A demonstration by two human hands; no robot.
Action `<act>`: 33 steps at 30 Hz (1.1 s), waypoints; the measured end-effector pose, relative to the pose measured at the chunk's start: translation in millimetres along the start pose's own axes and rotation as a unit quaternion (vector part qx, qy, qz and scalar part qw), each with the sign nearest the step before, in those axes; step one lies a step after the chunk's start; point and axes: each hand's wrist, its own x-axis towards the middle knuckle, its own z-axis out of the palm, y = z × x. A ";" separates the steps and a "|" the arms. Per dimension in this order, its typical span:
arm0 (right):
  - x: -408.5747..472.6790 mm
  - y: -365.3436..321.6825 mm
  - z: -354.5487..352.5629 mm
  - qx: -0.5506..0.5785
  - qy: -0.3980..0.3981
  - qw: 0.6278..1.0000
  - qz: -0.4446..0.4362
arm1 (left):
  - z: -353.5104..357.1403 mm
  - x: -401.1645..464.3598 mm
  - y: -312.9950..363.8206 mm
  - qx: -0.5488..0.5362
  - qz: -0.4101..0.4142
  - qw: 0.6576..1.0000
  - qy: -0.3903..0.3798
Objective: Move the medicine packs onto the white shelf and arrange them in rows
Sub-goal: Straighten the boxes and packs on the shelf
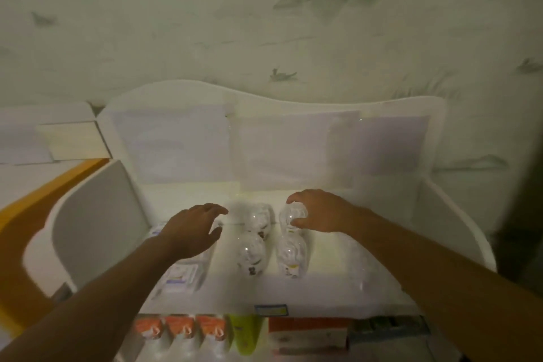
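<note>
Clear medicine pack (292, 216) under right hand (320, 210)

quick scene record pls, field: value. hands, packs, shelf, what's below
left hand: fingers spread and relaxed, over the flat packs at shelf left; contact unclear
right hand: fingers curled round the back-right clear pack
clear packs: four visible, two rows of two; front pair free of the hands
shelf: white, raised side walls, wavy back panel
right part of shelf: possibly another clear pack, too blurred to tell
below shelf: orange boxes, green item
image: dim, blurred
</note>
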 end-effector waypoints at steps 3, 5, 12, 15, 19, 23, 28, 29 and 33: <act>23.5 -36.2 13.3 0.009 0.019 1.000 -0.009 | 13.5 -11.2 -46.1 -0.042 -0.028 0.999 -0.007; 45.0 -69.7 26.8 0.022 0.019 0.999 -0.012 | 27.4 -21.4 -80.2 -0.066 -0.037 0.997 -0.019; 100.6 -179.6 82.4 0.128 0.036 0.991 -0.013 | 82.3 -53.2 -161.6 -0.225 -0.100 0.968 0.053; 107.0 -214.3 112.4 0.189 0.067 0.980 0.005 | 100.7 -60.0 -180.6 -0.335 -0.122 0.929 0.099; 110.1 -254.4 154.8 0.322 0.115 0.938 0.060 | 108.7 -64.0 -184.8 -0.488 -0.162 0.849 0.120; 116.9 -295.8 193.4 0.426 0.092 0.892 0.120 | 111.9 -68.7 -181.8 -0.556 -0.173 0.805 0.110; 123.6 -313.4 218.1 0.450 0.116 0.875 0.136 | 111.5 -78.7 -184.5 -0.580 -0.128 0.799 0.095; 124.2 -313.4 217.8 0.446 0.115 0.877 0.138 | 113.4 -80.0 -185.2 -0.576 -0.117 0.804 0.095; 123.9 -301.7 212.0 0.446 0.089 0.881 0.129 | 124.6 -81.7 -189.8 -0.482 -0.092 0.866 0.094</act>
